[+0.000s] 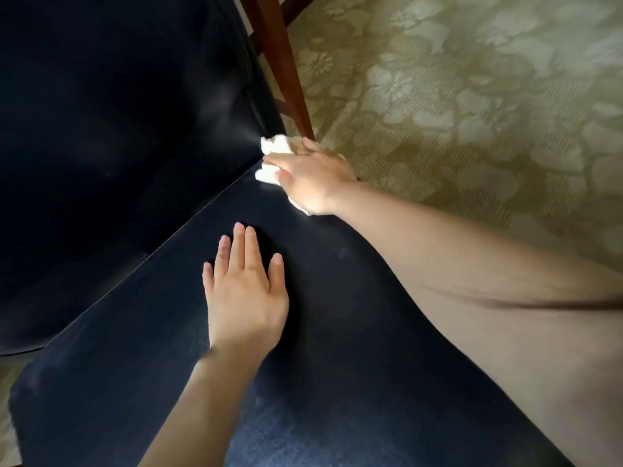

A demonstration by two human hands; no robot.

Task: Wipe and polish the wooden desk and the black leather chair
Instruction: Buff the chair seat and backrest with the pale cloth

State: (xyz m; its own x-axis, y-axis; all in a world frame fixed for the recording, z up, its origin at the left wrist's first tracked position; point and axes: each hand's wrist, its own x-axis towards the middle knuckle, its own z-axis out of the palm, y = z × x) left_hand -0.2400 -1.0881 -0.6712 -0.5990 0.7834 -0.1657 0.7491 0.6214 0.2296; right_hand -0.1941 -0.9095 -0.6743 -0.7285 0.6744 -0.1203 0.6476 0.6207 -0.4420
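The black chair is filling most of the view, its seat (337,332) lying close below the camera and its backrest (118,129) rising on the left. A green carpet (472,96) with pale flowers is spreading out beyond the seat's right edge. A reddish-brown wooden post (279,62) is standing just behind the seat's far corner; whether it is part of the chair is unclear. The left hand (244,298) is lying flat on the middle of the seat, fingers straight and slightly spread. The right hand (313,178) is curling its fingers over a white cloth (273,148), pressing it onto the seat's far corner beside the backrest.
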